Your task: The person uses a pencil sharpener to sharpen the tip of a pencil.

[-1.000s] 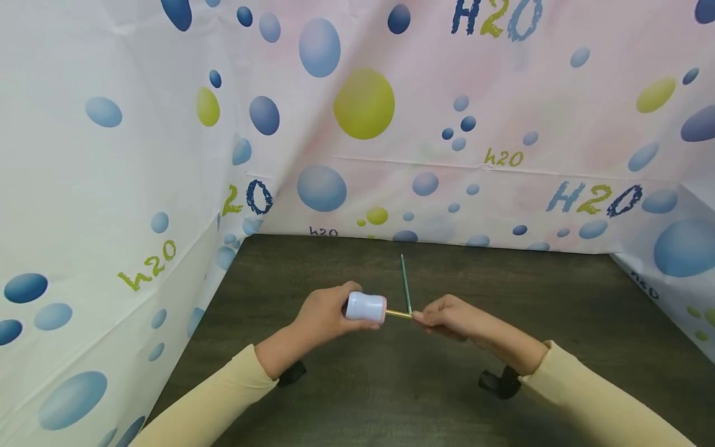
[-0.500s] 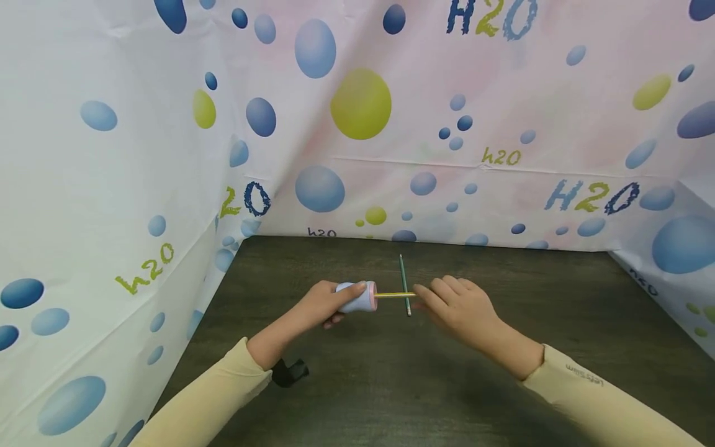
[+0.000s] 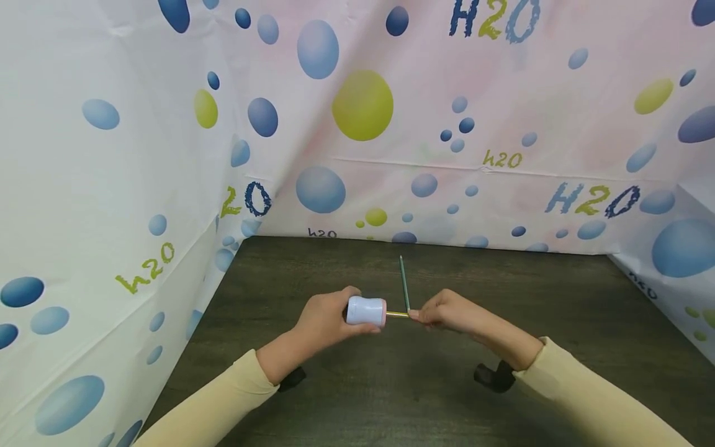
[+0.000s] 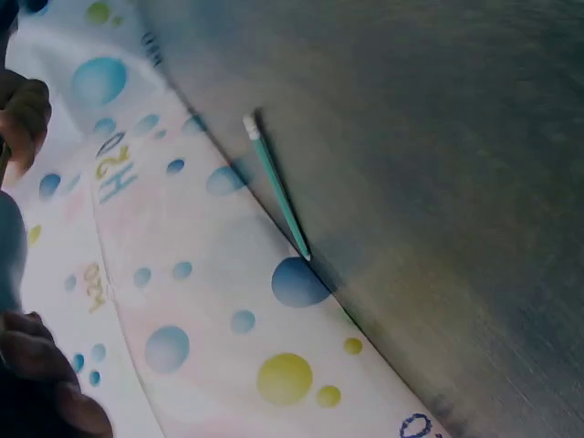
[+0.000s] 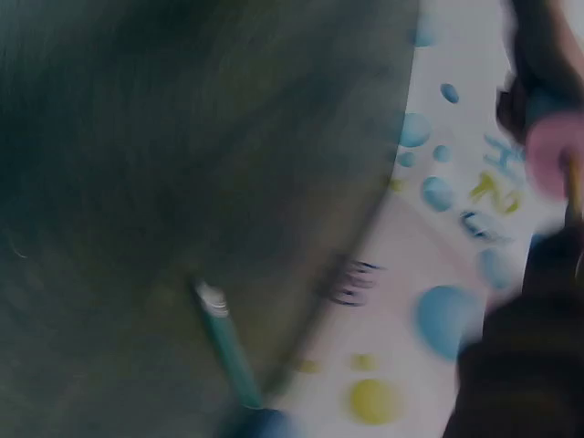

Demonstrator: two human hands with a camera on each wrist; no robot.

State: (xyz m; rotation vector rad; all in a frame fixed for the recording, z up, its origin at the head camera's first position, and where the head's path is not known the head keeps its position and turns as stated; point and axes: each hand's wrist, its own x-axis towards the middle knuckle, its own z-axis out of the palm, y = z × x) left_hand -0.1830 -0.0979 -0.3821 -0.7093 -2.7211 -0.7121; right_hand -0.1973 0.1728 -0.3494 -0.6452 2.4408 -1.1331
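Observation:
My left hand (image 3: 324,316) grips a pale blue, waisted pencil sharpener (image 3: 365,310) around its body, held sideways above the table. From its pink end (image 5: 547,164), which faces right, sticks a yellow pencil (image 3: 397,315). The fingers of my right hand (image 3: 449,313) pinch the pencil's outer end; the other end is hidden inside the sharpener. A green pencil (image 3: 404,282) with a white eraser end lies on the table just behind, and its near end meets the right fingertips in the head view. In the left wrist view, the green pencil (image 4: 278,187) is fully visible.
The dark wooden table (image 3: 357,397) extends around both hands. A white sheet printed with bubbles and H2O lettering (image 3: 424,143) stands behind it and along its sides. Black straps with camera mounts (image 3: 494,377) show beneath the wrists.
Both hands have rolled back since half a second ago, near their pose of one second ago. Sharpener and yellow pencil sit closer to me, with less pencil showing. The green pencil stays put.

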